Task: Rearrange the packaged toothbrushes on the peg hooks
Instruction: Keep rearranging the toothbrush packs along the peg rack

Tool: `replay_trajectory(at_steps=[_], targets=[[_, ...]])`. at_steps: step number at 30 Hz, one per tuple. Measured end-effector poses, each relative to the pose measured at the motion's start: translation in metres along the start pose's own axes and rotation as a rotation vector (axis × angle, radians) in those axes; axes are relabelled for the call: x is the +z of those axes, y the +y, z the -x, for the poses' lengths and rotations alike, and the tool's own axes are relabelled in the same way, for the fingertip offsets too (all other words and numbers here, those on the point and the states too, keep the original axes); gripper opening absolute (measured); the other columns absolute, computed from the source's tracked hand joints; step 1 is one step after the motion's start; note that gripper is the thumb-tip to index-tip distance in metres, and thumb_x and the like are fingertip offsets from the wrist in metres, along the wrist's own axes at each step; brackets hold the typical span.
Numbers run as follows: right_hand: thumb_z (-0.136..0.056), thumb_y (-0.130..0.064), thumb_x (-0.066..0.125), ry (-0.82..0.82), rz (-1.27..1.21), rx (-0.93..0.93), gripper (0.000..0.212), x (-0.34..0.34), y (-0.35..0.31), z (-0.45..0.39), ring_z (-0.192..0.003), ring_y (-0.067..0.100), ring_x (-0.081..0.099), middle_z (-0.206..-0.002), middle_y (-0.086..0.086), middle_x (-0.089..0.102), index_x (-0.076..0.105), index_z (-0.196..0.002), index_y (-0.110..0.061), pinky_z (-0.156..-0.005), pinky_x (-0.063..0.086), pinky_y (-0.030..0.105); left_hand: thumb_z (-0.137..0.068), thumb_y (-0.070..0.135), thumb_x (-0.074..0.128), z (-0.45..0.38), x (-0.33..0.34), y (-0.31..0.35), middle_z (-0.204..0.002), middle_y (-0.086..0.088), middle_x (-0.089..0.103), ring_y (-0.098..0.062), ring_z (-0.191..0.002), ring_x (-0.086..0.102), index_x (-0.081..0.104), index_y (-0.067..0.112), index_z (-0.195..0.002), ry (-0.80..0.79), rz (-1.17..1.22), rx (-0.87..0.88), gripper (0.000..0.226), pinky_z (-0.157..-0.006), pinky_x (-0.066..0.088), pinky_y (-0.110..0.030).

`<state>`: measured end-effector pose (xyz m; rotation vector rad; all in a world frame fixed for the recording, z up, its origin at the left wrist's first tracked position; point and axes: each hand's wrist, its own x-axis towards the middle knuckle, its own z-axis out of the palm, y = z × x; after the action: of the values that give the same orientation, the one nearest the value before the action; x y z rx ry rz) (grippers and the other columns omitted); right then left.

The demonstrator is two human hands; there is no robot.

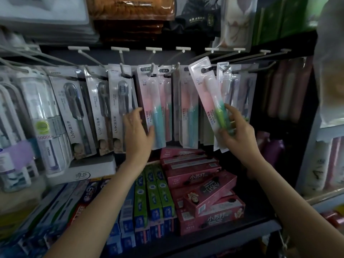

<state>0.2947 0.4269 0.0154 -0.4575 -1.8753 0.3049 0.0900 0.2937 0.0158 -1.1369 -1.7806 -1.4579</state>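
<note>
The right hand (235,129) grasps a tilted pink-and-green toothbrush pack (210,101) right of centre, its top at a peg hook (219,67). The left hand (138,127), fingers relaxed, touches a hanging teal toothbrush pack (154,105). Toothpaste boxes (195,183) lie on the shelf below.

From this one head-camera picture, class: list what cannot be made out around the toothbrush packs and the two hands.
- Head view: whether the tilted pack in the right hand is on its peg hook; the card's top covers the hook tip.
- The left hand: its fingertips blur against the pink-and-teal pack, so any grip is unclear.
- Packs behind the front ones: covered.
- Small print on the LMK packs: too small.
</note>
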Motion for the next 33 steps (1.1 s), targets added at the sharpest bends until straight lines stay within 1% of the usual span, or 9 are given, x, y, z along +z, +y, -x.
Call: replay_trajectory(at_steps=[2, 5, 8, 11, 16, 23, 27, 30, 33], targets=[[-0.081, -0.004, 0.062, 0.011, -0.011, 0.001, 0.058, -0.001, 0.003, 0.003, -0.073, 0.018, 0.053, -0.093, -0.002, 0.052, 0.042, -0.135, -0.014, -0.068, 0.047, 0.032, -0.084, 0.003, 0.06, 0.011, 0.007, 0.007, -0.118, -0.017, 0.043, -0.023, -0.105, 0.049, 0.044, 0.003, -0.122, 0.089, 0.005, 0.128, 0.042, -0.092, 0.043, -0.029], [-0.082, -0.009, 0.062, 0.026, 0.009, -0.023, 0.056, -0.006, 0.007, 0.005, -0.076, 0.013, 0.051, -0.096, -0.006, 0.05, 0.043, -0.134, -0.012, -0.068, 0.045, 0.031, -0.087, 0.009, 0.059, 0.017, 0.028, 0.022, -0.118, -0.014, 0.048, -0.016, -0.107, 0.048, 0.044, 0.002, -0.124, -0.092, 0.039, 0.202, 0.041, -0.097, 0.041, -0.028], [-0.079, -0.013, 0.06, 0.031, 0.033, -0.022, 0.057, -0.014, 0.01, 0.005, -0.075, 0.015, 0.052, -0.098, -0.006, 0.052, 0.043, -0.134, -0.012, -0.068, 0.043, 0.028, -0.087, 0.029, 0.061, 0.009, 0.054, 0.039, -0.134, -0.01, 0.042, -0.018, -0.119, 0.044, 0.031, 0.005, -0.135, -0.34, 0.163, -0.019, 0.062, -0.099, 0.034, -0.022], [-0.079, -0.001, 0.062, 0.021, 0.016, -0.015, 0.058, -0.018, 0.015, 0.004, -0.078, 0.019, 0.056, -0.099, -0.004, 0.053, 0.044, -0.134, -0.013, -0.072, 0.049, 0.036, -0.082, 0.034, 0.067, -0.007, 0.078, 0.047, -0.125, -0.009, 0.054, -0.023, -0.112, 0.053, 0.041, 0.006, -0.131, -0.446, 0.221, -0.269, 0.062, -0.095, 0.045, -0.037], [-0.081, -0.003, 0.062, -0.011, 0.024, -0.041, 0.058, -0.018, 0.015, 0.002, -0.077, 0.019, 0.055, -0.101, -0.005, 0.052, 0.042, -0.134, -0.012, -0.068, 0.041, 0.026, -0.078, 0.027, 0.073, -0.015, 0.082, 0.051, -0.097, -0.006, 0.068, -0.017, -0.082, 0.063, 0.064, 0.007, -0.1, -0.4, 0.295, -0.331, 0.031, -0.077, 0.054, -0.035], [-0.081, 0.0, 0.062, -0.03, 0.008, -0.035, 0.058, -0.013, 0.016, -0.001, -0.078, 0.013, 0.051, -0.099, -0.007, 0.048, 0.042, -0.133, -0.013, -0.07, 0.039, 0.023, -0.078, 0.024, 0.073, -0.001, 0.061, 0.048, -0.089, 0.0, 0.066, -0.016, -0.081, 0.064, 0.06, 0.012, -0.101, -0.386, 0.433, -0.353, 0.029, -0.079, 0.054, -0.038], [-0.08, 0.001, 0.061, -0.033, 0.007, -0.033, 0.059, -0.01, 0.014, -0.002, -0.077, 0.017, 0.052, -0.099, -0.005, 0.049, 0.042, -0.134, -0.014, -0.07, 0.042, 0.029, -0.078, 0.028, 0.072, 0.018, 0.058, 0.031, -0.09, -0.019, 0.066, -0.033, -0.081, 0.063, 0.059, 0.003, -0.097, -0.427, 0.288, -0.242, 0.034, -0.073, 0.052, -0.046], [-0.08, 0.0, 0.062, -0.035, -0.002, -0.033, 0.059, -0.008, 0.013, -0.001, -0.076, 0.015, 0.051, -0.098, -0.006, 0.049, 0.042, -0.134, -0.016, -0.068, 0.041, 0.027, -0.081, 0.03, 0.069, 0.039, 0.043, 0.009, -0.072, -0.01, 0.061, -0.023, -0.064, 0.059, 0.056, 0.006, -0.093, -0.391, 0.192, -0.149, 0.03, -0.059, 0.051, -0.033], [-0.081, 0.0, 0.062, -0.045, -0.007, -0.037, 0.059, -0.004, 0.009, 0.0, -0.076, 0.014, 0.053, -0.098, -0.006, 0.05, 0.042, -0.134, -0.015, -0.067, 0.041, 0.023, -0.082, 0.034, 0.065, 0.046, 0.019, -0.006, -0.07, -0.012, 0.061, -0.024, -0.062, 0.06, 0.053, 0.007, -0.092, -0.298, 0.141, -0.096, 0.032, -0.056, 0.051, -0.041]])
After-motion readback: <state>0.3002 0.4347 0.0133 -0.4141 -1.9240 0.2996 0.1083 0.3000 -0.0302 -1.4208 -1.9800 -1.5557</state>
